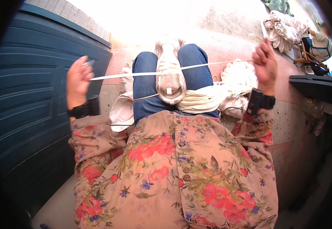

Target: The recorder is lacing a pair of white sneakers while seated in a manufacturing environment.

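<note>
A pale pinkish-white sneaker [165, 86] rests between my knees. A flat white shoelace [116, 76] crosses it and is pulled out nearly straight to both sides. At the left, my left hand [78, 78] is closed round one end, and a short pale tip sticks out by its fingers. On the other side my right hand [265, 63] grips the opposite end, raised to about the same height. Over my right thigh lies a bundle of cream shoelaces [202, 99]. A thin cord runs across my left thigh beside the sneaker.
Another pale shoe [122, 110] lies by my left leg, and more pale shoes [240, 78] are heaped by my right. A dark blue panelled door [32, 80] stands close on the left. Farther right are a shoe pile [284, 32] and a dark bench [315, 86].
</note>
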The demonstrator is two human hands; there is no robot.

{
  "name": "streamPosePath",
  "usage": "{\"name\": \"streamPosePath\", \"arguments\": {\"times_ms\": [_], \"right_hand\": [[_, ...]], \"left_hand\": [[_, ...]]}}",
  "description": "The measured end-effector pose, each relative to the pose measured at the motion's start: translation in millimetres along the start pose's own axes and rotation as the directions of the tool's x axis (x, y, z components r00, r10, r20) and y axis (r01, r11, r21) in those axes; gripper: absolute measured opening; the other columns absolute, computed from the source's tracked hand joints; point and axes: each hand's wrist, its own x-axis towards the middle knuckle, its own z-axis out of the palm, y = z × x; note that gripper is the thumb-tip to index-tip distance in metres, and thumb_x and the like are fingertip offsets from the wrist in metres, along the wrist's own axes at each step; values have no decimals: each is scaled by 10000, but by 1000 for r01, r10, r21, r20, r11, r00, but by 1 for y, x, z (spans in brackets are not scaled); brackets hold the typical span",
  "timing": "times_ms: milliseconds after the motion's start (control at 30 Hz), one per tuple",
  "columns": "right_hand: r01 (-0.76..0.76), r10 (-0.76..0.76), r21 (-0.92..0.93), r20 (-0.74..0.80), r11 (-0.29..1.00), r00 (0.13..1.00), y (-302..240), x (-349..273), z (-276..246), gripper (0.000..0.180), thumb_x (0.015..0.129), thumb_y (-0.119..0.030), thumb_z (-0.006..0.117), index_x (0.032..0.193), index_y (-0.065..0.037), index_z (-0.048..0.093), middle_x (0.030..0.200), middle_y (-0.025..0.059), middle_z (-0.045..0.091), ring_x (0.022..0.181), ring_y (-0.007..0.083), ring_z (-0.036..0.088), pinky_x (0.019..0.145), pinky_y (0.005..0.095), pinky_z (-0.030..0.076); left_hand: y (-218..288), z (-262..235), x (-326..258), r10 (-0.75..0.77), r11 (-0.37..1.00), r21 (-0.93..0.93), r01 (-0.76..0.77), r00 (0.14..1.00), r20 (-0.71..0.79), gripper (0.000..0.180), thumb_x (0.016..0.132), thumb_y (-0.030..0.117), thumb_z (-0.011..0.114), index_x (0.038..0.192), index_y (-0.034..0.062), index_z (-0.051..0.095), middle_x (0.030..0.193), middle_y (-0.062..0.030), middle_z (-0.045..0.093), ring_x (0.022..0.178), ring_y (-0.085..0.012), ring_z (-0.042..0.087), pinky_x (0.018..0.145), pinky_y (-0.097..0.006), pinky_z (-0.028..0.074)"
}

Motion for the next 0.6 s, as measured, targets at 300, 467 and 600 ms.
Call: {"name": "streamPosePath", "arguments": {"times_ms": [300,467,600], "right_hand": [[336,-404,-315,-185,888,896,-45,-27,-27,228,870,-109,503,1078,-17,510,808,48,548,604,79,434,537,203,357],[-50,-36,-871,-77,489,996,36,-24,6,189,872,-109,488,1019,-31,577,821,58,613,701,74,532,627,195,435],[-66,252,-894,53,443,966,138,-43,16,169,862,-146,494,935,-35,599,678,66,610,596,165,576,557,275,454]], "left_hand": [[19,-57,0,235,942,294,-160,942,-240,112,862,151,527,883,53,477,572,58,320,441,-21,295,362,-167,228],[-49,15,-4,47,789,603,-121,989,137,438,790,78,548,1177,-65,401,759,-34,569,583,-66,491,509,-173,373],[-93,54,-23,-131,774,630,-65,957,259,284,798,75,557,1052,-49,524,756,-49,599,639,-87,549,602,-190,429]]}}
